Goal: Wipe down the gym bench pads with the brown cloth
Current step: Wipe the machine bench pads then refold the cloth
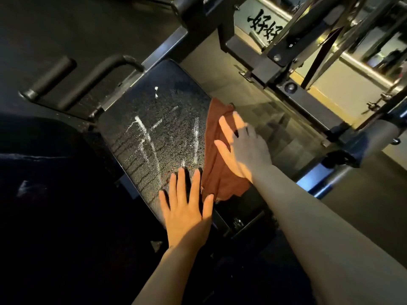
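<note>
Cloth (pixel 217 155): brown, crumpled, draped over pad's (pixel 154 133) edge at 3 o'clock, hanging partly off. Pad: dark, wet with droplets and white foam streaks, centre frame. Right hand (pixel 244 150): flat on cloth, fingers straight and spread wide, pressing, not curled. Left hand (pixel 187 208): at pad's 6 o'clock corner, just beside cloth, fingers straight and splayed, holding nothing; touching pad or hovering, cannot tell. Handles (pixel 88 82): two dark padded bars at 10 o'clock, close against pad's far edge. Frame (pixel 275 58): black steel at 1 o'clock, bolted, across floor gap from cloth. Roller (pixel 378 133): grey, at 3 o'clock, well apart.
</note>
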The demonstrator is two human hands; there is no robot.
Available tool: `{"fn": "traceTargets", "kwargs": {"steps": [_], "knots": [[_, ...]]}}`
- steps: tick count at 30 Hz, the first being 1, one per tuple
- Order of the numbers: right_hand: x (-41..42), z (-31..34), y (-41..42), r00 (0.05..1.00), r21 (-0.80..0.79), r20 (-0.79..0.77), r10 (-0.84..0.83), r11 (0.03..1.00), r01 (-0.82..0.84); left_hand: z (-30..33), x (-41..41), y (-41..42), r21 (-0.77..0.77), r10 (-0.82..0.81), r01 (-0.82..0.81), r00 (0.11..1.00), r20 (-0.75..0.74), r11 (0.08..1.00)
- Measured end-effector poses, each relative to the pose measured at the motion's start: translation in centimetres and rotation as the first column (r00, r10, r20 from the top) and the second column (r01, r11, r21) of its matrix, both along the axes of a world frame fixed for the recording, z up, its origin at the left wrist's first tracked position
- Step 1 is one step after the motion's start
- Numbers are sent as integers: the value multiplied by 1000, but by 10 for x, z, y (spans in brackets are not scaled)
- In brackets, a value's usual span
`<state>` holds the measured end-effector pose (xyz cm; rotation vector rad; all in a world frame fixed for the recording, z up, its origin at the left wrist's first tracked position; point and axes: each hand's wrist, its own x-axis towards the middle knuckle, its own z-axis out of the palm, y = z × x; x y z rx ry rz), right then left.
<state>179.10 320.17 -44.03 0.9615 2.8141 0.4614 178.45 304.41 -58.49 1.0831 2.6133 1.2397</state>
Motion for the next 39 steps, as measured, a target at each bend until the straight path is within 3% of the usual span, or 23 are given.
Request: {"fn": "traceTargets", "kwargs": {"steps": [3,6,10,14,17,19,21,22,26,29,35,39], "knots": [[-19,12,29,967,-64,57,247,968,-243,-4,7,17,37,74,-71,994,-84,997],[-39,13,45,943,-49,35,330,943,-328,-11,8,25,83,133,-118,969,-209,990],[-40,11,41,936,-42,41,349,937,-348,-17,6,27,58,186,-177,938,-294,983],[-11,-3,26,928,10,-38,372,928,-372,-10,7,22,62,132,-120,961,-241,991],[24,-16,39,917,58,-70,394,919,-390,-8,6,17,154,170,-140,965,-201,978],[30,-17,48,945,33,-58,322,947,-320,-6,5,16,229,198,-166,972,-128,959],[18,-15,40,979,20,63,192,981,-194,-3,3,19,253,184,-140,970,-161,957],[10,-18,35,991,-5,43,128,992,-128,-4,1,21,236,174,-125,964,-202,964],[-15,-27,29,955,231,49,292,927,-295,-12,-1,32,193,210,-156,928,-308,969],[-33,-18,40,930,52,86,356,931,-361,-15,0,32,183,241,-194,927,-286,964],[-88,5,54,917,48,93,388,918,-393,-16,0,34,206,265,-206,908,-324,957],[-85,11,43,940,-80,14,341,937,-339,-16,2,34,193,262,-208,909,-325,959]]}}
